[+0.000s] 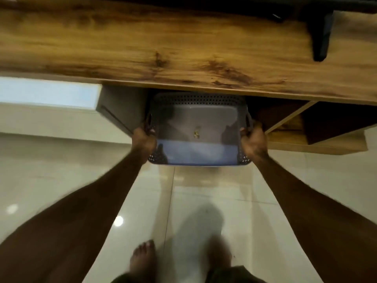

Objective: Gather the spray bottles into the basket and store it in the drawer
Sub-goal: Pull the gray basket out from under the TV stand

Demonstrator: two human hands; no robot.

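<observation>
A grey perforated plastic basket [196, 127] hangs below the front edge of the wooden top, its far half under that edge. Nothing lies inside it; I see only its bare bottom with a small mark. My left hand [143, 140] grips its left handle and my right hand [254, 140] grips its right handle. No spray bottle is in view. To the left of the basket a grey drawer or door panel [120, 107] stands open; I cannot tell which it is.
The wooden top [163, 48] runs across the upper view, with a black bracket [321, 35] at its right. Open wooden compartments [318, 123] lie to the right of the basket. A white unit [47, 94] sits at left. Glossy floor tiles [183, 201] and my bare feet are below.
</observation>
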